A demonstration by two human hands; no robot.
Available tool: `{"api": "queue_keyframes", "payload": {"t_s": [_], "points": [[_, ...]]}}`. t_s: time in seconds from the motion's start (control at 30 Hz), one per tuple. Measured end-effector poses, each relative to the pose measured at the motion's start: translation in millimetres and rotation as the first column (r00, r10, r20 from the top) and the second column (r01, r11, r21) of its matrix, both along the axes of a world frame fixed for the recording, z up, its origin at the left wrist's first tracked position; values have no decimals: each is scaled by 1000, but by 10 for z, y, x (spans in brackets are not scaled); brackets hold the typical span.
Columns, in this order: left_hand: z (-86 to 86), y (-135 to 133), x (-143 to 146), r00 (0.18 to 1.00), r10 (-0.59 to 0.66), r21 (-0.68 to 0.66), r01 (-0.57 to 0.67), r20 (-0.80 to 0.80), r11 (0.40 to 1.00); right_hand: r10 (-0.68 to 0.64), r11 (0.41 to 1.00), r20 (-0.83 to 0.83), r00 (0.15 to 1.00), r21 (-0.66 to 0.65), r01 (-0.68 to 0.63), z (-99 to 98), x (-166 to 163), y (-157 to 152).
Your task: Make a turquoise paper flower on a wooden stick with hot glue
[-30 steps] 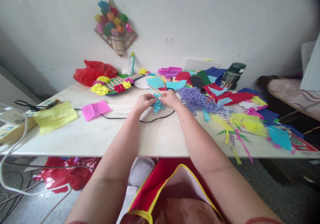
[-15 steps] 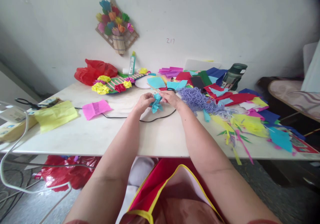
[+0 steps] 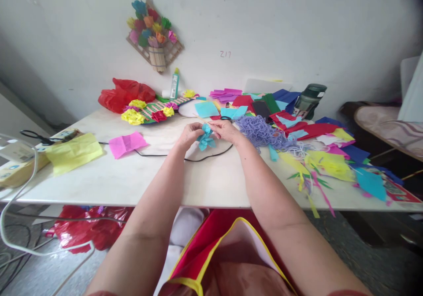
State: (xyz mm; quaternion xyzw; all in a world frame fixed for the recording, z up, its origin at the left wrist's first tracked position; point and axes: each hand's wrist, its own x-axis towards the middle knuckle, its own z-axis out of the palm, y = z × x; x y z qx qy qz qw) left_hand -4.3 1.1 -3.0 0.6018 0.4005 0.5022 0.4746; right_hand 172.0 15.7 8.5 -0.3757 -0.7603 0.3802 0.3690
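A small crumpled flower of light-blue crepe paper [image 3: 206, 140] is held above the table between my two hands. My left hand [image 3: 191, 133] pinches its left side, with thumb and fingers closed. From the right, my right hand [image 3: 225, 129] pinches the flower's upper edge. Its petals spread down and outward; the part beneath my fingertips is hidden. Just behind my hands lie flat light-blue paper pieces [image 3: 206, 109] and a pair of black-handled scissors [image 3: 226, 118], partly covered.
A pink paper square [image 3: 128, 144] and a yellow sheet [image 3: 74, 153] lie left, near a power strip [image 3: 20, 172]. A black cable [image 3: 155, 155] crosses the table. Purple yarn [image 3: 264, 133], coloured paper scraps and a dark bottle [image 3: 309, 101] stand right. A flower-decorated green piece [image 3: 153, 112] is behind.
The blue paper flower has turned slightly and its petals look more spread. My right fingers have shifted a little at its edge; my left hand has hardly moved.
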Motion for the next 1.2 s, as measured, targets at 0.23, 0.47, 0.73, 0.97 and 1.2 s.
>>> {"api": "queue_keyframes", "payload": {"t_s": [0.23, 0.47, 0.73, 0.97, 1.2], "points": [[11, -6, 1, 999, 20, -55, -18, 30, 998, 22, 999, -38, 999, -34, -23, -8, -4, 20], [2, 15, 2, 982, 19, -71, -6, 186, 997, 49, 997, -42, 998, -57, -51, 25, -2, -7], [6, -8, -3, 981, -57, -108, 78, 186, 991, 63, 995, -30, 998, -73, -65, 40, 5, -18], [18, -20, -18, 985, -62, -131, 84, 159, 988, 66, 994, 9, 998, -93, -64, 31, 26, 0], [41, -46, 3, 972, -89, -177, 129, 219, 976, 65, 997, 23, 998, -30, -65, 25, 30, 4]]}}
